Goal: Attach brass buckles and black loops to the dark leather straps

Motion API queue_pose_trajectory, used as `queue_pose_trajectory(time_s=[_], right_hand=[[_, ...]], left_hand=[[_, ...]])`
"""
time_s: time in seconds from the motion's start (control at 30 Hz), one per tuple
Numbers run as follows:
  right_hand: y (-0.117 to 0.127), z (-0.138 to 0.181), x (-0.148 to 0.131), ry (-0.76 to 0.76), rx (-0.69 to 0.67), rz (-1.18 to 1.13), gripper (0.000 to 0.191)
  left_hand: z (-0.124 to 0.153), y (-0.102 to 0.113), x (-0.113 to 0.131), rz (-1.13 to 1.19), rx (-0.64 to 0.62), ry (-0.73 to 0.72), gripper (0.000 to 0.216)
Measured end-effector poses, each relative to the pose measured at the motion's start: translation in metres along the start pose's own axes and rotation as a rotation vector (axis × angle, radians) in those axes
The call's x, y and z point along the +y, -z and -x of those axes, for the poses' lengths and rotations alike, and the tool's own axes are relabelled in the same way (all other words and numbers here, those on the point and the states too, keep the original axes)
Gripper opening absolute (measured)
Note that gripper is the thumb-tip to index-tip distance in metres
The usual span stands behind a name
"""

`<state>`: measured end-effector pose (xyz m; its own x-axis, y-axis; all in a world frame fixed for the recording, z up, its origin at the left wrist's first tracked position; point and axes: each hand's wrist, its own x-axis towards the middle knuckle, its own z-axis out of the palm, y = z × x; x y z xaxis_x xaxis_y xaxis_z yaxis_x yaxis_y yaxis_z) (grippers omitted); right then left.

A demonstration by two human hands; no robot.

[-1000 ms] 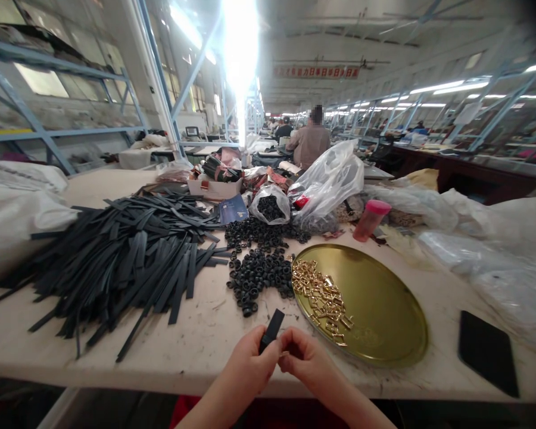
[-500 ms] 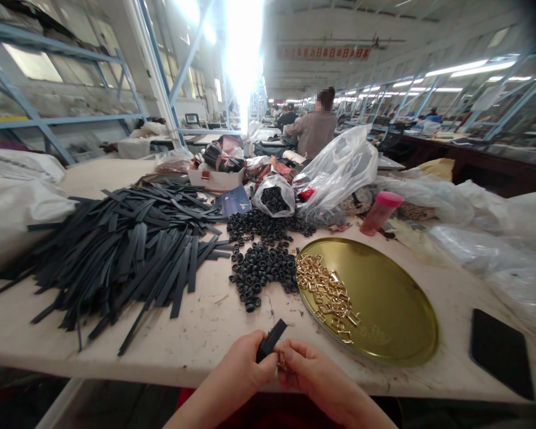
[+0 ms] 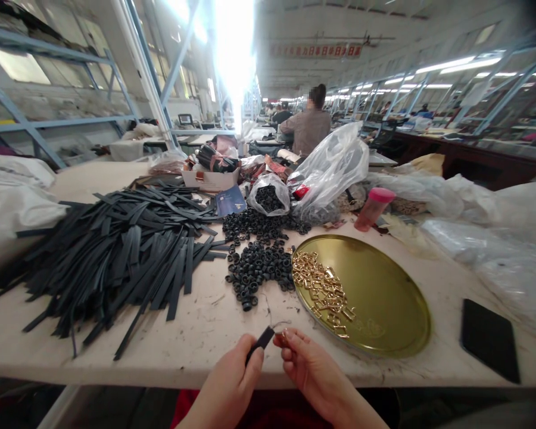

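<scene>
My left hand (image 3: 236, 375) is closed round a short black strap (image 3: 259, 344) at the table's near edge. Its tip points up and to the right. My right hand (image 3: 306, 363) pinches a small gold buckle (image 3: 283, 338) right at the strap's tip. A big pile of long black straps (image 3: 116, 256) lies to the left. Black rubber loops (image 3: 259, 271) are heaped in the middle. A round gold tray (image 3: 384, 304) on the right carries a row of gold buckles (image 3: 324, 292).
A black phone (image 3: 489, 339) lies at the right near the edge. Clear plastic bags (image 3: 330, 173), a pink-capped bottle (image 3: 373, 208) and a white box (image 3: 209, 177) stand at the back. White sacks (image 3: 13, 202) sit at the left. A person (image 3: 307, 122) sits at a farther table.
The strap now sticks out less from my left hand. My right hand has shifted to its tip with the buckle. The view has moved slightly.
</scene>
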<state>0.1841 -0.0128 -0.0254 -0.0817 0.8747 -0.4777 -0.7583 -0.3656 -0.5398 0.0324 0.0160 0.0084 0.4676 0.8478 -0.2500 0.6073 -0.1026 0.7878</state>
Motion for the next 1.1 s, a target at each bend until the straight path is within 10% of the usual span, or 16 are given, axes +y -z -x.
queue_pose_trajectory(time_s=[0.6,1.1], right_hand=[[-0.01,0.014,0.027,0.245,0.041,0.236,0.029],[-0.002,0.012,0.036,0.361,0.069,0.608,0.027]], left_hand=[[0.017,-0.019,0.001,0.252,-0.043,-0.032,0.024],[0.006,-0.021,-0.005,0.489,-0.066,0.21,0.022]])
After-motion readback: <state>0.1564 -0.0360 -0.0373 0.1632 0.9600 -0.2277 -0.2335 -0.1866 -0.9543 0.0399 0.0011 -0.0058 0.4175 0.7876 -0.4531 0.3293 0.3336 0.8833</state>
